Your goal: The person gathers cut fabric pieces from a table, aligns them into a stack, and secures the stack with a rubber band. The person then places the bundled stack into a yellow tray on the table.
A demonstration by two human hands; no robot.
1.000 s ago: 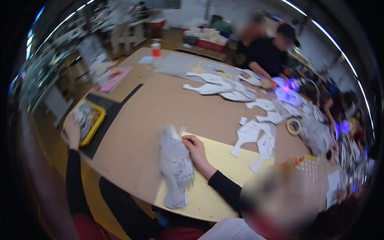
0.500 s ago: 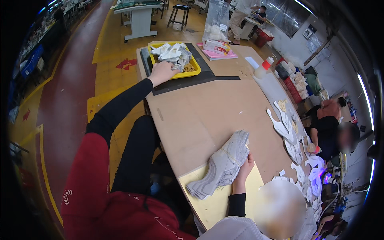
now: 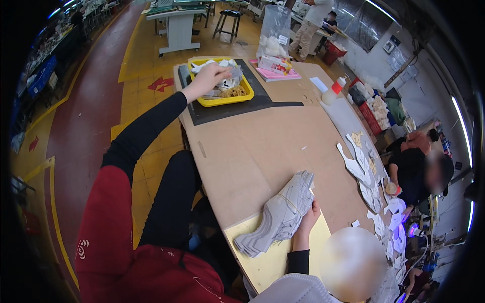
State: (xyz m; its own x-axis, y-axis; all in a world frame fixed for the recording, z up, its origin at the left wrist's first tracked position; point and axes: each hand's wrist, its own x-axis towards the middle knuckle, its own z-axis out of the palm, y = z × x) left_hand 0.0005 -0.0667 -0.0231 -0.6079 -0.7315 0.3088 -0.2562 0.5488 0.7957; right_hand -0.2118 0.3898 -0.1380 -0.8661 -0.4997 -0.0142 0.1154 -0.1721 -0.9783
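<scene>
At the far left of the table, a yellow tray holds small white and grey slips and a heap of tan rubber bands. My left hand is above the tray, its fingers closed on a small pale grey piece, whose kind is too blurred to tell. Nearer to me lies a bundle of grey cut pieces, stacked and bound round the middle with a thin band. My right hand grips the bundle along its right side, the fingers partly hidden beneath it. Under the bundle is a pale yellow sheet.
A dark mat lies under the tray. Beyond are a box on pink sheets and a red-capped bottle. White curved cut pieces cover the right side, where a co-worker sits. A blurred round patch hides the near right.
My left hand has lifted from the slips in the tray, with a small pale piece now in its fingers. My right hand stays on the bundle.
</scene>
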